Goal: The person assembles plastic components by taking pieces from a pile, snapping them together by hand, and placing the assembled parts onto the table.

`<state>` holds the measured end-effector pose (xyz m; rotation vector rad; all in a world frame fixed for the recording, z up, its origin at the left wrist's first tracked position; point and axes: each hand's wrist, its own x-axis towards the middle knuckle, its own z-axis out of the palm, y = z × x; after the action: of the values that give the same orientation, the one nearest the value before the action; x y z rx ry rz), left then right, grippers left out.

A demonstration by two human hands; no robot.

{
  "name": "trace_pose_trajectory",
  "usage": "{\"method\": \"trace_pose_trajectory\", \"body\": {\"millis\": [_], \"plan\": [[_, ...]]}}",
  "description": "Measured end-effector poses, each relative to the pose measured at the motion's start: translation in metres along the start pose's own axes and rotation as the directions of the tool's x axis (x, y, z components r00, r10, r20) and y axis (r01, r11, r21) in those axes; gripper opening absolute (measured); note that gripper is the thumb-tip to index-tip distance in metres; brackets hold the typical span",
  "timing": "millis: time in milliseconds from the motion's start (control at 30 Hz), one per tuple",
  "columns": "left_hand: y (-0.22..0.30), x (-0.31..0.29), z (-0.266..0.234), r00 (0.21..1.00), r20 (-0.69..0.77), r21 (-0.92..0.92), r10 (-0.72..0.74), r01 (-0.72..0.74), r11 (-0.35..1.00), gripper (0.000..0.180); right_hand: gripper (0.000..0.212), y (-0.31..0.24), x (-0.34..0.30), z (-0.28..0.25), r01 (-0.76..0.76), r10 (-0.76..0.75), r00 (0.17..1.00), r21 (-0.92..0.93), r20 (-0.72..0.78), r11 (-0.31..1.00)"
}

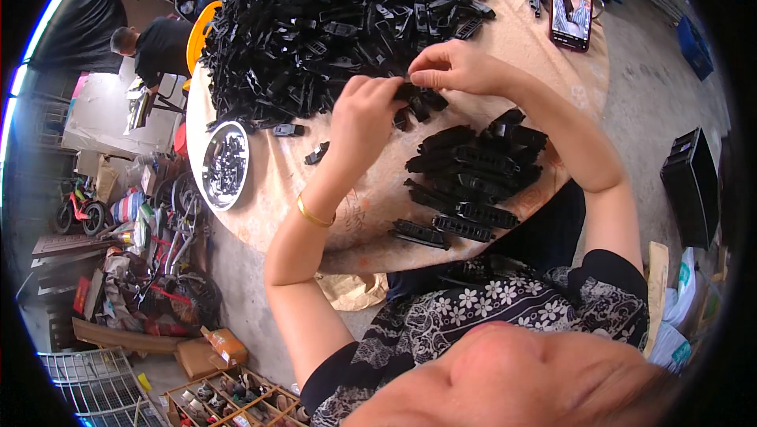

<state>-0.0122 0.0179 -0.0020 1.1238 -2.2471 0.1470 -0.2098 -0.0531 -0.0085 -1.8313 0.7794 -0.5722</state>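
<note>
My left hand (365, 115) is closed, its fingertips gripping a black plastic part (404, 100) at the front edge of a big heap of similar black parts (339, 29). Meeting it from the right, my right hand (453, 70) has thumb and forefinger pinched together; whatever is between them is too small to make out. Nearer to me, ribbed black plastic pieces (465, 171) lie stacked in rows on the cloth. Two loose black parts, one a small block (289, 130), lie left of my left hand. Small dark and silvery pieces fill a round white dish (246, 151) at the table's left.
A patterned beige cloth (355, 206) covers the round table. A phone (569, 33) stands at the far right edge. A black crate (692, 190) is on the floor at right. Bicycles, boxes and a shoe rack (236, 399) crowd the left. Another person (162, 48) bends over beyond the table.
</note>
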Motion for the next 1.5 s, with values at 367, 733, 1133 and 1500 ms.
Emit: {"method": "trace_pose_trajectory", "body": {"millis": [367, 733, 1133, 1500], "plan": [[0.015, -0.006, -0.017, 0.911, 0.172, -0.396, -0.375, 0.412, 0.821, 0.016, 0.03, 0.021, -0.004, 0.015, 0.198, -0.28, 0.957, -0.543, -0.073, 0.816], [0.017, -0.015, 0.018, 0.971, 0.234, -0.181, -0.042, 0.086, 0.98, 0.021, 0.038, 0.008, -0.009, 0.017, 0.087, -0.221, 0.972, -0.758, -0.077, 0.646], [-0.016, -0.016, -0.005, 0.685, 0.592, -0.797, -0.424, 0.42, -0.435, 0.019, 0.026, -0.013, -0.009, -0.003, 0.126, -0.072, 0.99, 0.562, -0.117, 0.817], [-0.009, -0.015, -0.004, 0.57, 0.635, -0.772, -0.521, 0.497, -0.397, 0.028, 0.024, -0.016, -0.015, 0.029, 0.474, -0.462, 0.865, 0.014, -0.196, 0.881]]}}
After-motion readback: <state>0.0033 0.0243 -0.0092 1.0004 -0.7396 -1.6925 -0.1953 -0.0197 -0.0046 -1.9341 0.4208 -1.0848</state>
